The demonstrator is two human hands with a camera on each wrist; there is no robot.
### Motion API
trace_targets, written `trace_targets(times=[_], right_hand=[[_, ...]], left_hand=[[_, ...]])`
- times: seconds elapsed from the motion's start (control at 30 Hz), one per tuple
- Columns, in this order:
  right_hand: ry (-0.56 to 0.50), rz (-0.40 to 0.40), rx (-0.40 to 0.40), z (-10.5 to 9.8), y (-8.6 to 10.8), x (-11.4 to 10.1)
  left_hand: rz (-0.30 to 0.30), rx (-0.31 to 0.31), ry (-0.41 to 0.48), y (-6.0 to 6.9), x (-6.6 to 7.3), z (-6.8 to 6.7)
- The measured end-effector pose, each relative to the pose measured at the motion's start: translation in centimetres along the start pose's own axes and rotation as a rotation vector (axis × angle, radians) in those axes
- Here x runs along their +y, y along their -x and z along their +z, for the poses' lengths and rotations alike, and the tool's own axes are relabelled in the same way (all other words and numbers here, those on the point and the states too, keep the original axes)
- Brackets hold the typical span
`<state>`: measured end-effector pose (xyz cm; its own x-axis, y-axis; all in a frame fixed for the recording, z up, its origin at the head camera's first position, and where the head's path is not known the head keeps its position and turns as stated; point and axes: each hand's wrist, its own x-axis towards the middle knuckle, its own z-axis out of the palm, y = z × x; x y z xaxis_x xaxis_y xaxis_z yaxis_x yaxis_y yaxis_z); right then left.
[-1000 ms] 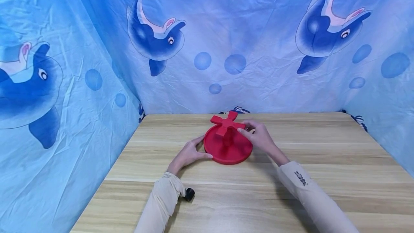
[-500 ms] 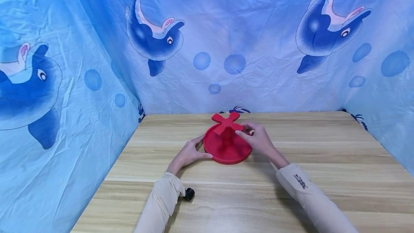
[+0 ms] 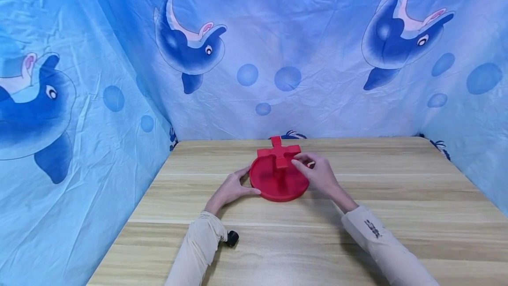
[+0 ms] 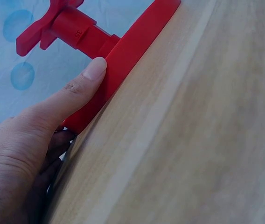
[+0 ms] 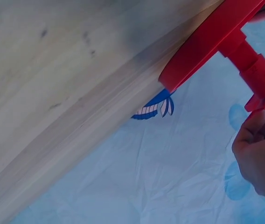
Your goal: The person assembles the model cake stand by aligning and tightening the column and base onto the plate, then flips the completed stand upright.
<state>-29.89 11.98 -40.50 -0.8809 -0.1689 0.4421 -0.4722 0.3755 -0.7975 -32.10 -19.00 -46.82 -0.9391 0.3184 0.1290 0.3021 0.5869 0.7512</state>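
A round red base (image 3: 263,189) with a raised rim lies flat on the table, and an upright post (image 5: 247,60) rises from its middle. A four-armed red cross (image 3: 278,151) tops the post. At the base's left side, my left hand (image 3: 232,190) grips the rim, thumb (image 4: 95,70) on the outer wall and the other fingers partly hidden behind. My right hand (image 3: 321,174) is at the cross's right side, fingers curled; in the right wrist view its fingertips (image 5: 263,114) meet one arm of the cross. Their exact hold is partly hidden.
The wooden table (image 3: 278,242) spreads around the base. Behind it and at both sides hangs a blue cloth (image 3: 317,114) with dolphins. A small black object (image 3: 232,238) is beside my left sleeve (image 3: 198,246).
The cross has turned clockwise seen from above, its right arm swinging toward the front. My right hand has shifted slightly with it. My left hand stays at the rim.
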Motion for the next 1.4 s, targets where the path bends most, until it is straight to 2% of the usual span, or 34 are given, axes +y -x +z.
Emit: trace_targets(times=[0.17, 0.3, 0.4, 0.53, 0.7, 0.83, 1.17, 1.4], right_hand=[[0.023, -0.006, 0.077, -0.5, -0.3, 0.7], [0.023, 0.017, 0.106, -0.7, -0.6, 1.5], [0.017, 0.041, 0.078, -0.8, -0.8, 1.8], [0.029, 0.04, 0.002, -0.8, -1.1, 1.9], [0.016, -0.052, -0.053, -0.5, -1.5, 2.3], [0.026, -0.09, -0.048, -0.2, -1.6, 2.7], [0.035, -0.015, -0.043, -0.2, -1.3, 2.2], [0.021, -0.021, -0.043, -0.2, -0.7, 2.1]], left_hand=[[-0.001, 0.0, -0.005, 0.0, 0.0, 0.1], [0.001, -0.001, -0.019, -0.1, -0.1, 0.1], [0.014, 0.004, -0.019, -0.1, -0.2, 0.2], [0.024, 0.006, -0.013, 0.0, -0.2, 0.3], [0.021, 0.005, -0.014, 0.0, -0.2, 0.4], [0.021, 0.006, -0.017, 0.0, -0.2, 0.4], [0.026, 0.005, -0.023, -0.1, -0.3, 0.4], [0.009, 0.0, -0.024, 0.0, -0.2, 0.4]])
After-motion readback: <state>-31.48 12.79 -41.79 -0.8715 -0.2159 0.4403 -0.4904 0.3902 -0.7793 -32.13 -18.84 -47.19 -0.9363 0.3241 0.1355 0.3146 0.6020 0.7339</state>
